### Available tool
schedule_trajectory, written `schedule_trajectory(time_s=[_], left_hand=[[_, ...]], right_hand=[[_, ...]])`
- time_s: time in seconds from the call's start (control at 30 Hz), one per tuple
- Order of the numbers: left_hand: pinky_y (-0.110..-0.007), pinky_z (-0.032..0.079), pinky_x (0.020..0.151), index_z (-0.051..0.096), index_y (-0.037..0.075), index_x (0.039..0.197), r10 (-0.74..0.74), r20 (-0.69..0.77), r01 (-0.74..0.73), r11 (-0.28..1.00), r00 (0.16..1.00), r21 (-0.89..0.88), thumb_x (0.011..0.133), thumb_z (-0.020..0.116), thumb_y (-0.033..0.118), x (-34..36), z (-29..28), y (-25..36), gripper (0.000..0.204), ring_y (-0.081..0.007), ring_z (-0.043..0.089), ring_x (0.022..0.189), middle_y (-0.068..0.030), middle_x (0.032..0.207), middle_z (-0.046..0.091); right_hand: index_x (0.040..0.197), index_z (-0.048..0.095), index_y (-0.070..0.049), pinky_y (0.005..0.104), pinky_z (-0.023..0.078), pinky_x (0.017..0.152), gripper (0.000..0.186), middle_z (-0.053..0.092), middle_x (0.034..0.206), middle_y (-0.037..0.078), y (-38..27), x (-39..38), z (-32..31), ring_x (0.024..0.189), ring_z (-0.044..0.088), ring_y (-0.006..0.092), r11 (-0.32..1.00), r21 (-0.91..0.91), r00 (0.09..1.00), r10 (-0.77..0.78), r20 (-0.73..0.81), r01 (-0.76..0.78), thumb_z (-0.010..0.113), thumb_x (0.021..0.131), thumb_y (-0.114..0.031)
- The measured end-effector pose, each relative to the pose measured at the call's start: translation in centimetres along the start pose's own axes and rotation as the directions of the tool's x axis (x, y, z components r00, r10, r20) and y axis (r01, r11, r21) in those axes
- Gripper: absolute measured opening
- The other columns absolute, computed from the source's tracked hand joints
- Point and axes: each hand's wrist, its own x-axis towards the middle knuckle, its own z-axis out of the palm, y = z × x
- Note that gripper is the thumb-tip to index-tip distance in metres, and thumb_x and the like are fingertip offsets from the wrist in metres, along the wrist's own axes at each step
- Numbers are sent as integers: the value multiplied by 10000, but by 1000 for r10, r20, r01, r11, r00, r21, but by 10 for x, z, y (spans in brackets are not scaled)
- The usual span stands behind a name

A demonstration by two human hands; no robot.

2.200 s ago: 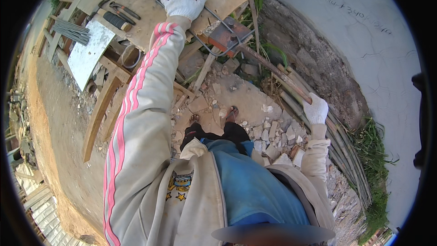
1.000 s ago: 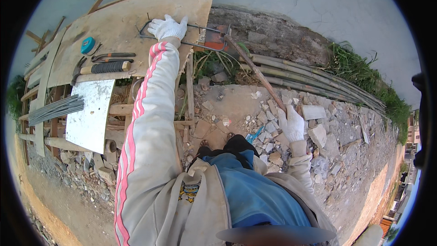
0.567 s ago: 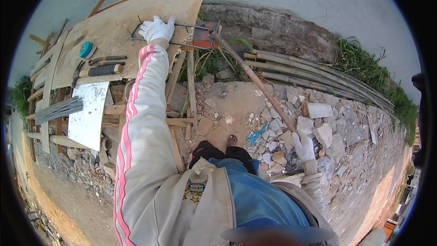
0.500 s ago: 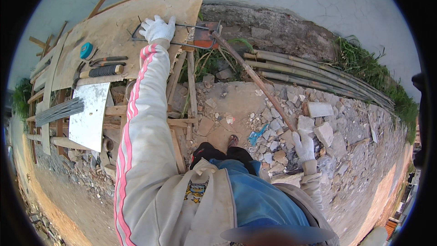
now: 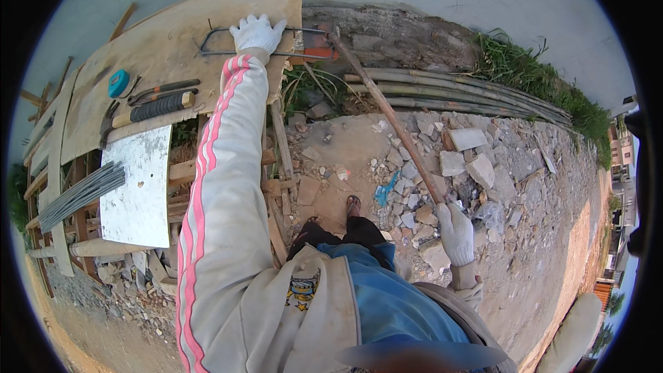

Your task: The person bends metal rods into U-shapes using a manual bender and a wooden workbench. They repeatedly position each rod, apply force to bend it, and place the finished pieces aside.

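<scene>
My left hand (image 5: 257,33), in a white knitted glove, lies with spread fingers across a bent steel bar frame (image 5: 219,52), a long narrow rectangle. The frame rests on a worn plywood board (image 5: 166,34) and reaches past its right edge, over an orange piece (image 5: 319,52) that is partly hidden. Low on the right, my right hand (image 5: 456,235), also gloved, is closed round the near end of a long rusty metal bar (image 5: 390,112). That bar slants up and left; its far tip is beside the frame's right end, and whether they touch I cannot tell.
On the board are a teal tape measure (image 5: 118,83), a dark-handled tool (image 5: 166,88), and a hammer (image 5: 153,109) with a wrapped handle. Thin steel rods (image 5: 81,195) lie on the left beside a white panel (image 5: 136,190). Bamboo poles (image 5: 442,92) line the wall; rubble (image 5: 452,164) covers the ground.
My left hand has slid rightward along the bar frame. The rusty bar's far tip has shifted up and right, and my right hand has dropped slightly nearer. The whole view has turned a little.
</scene>
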Motion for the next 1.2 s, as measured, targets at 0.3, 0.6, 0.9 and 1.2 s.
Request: schedule_trajectory(time_s=[0.3,0.6,0.9,1.2], left_hand=[[-594,346,1080,707,129,1257,-7,-4,7,1000,1000,-13,962,526,681,-2,-7,4,652,-351,552,1288,-159,1322,647],[-555,409,1044,697,110,1268,6,-25,-5,998,1000,63,963,488,714,-2,-5,4,708,-355,588,1254,-158,1272,667],[-554,412,1030,724,102,1215,17,-73,-15,999,997,33,948,513,717,1,2,2,702,-354,600,1223,-155,1247,677],[-559,392,1047,726,106,1226,15,-129,-12,999,991,30,949,502,724,2,11,1,713,-342,601,1226,-153,1256,682]], right_hand=[[1017,678,23,394,461,694,425,585,753,155,58,32,36,702,500,215,988,137,983,39,180,-64,557,1077,-381],[853,605,-10,350,421,574,434,556,683,43,81,31,63,614,522,140,901,323,907,153,392,-291,511,1087,-363],[909,495,-135,261,242,405,373,386,623,-46,24,6,26,444,312,70,521,468,632,190,751,-714,494,1100,-456],[922,506,-137,257,225,398,384,367,614,-45,3,-4,28,434,294,73,402,427,528,183,829,-810,521,1091,-481]])
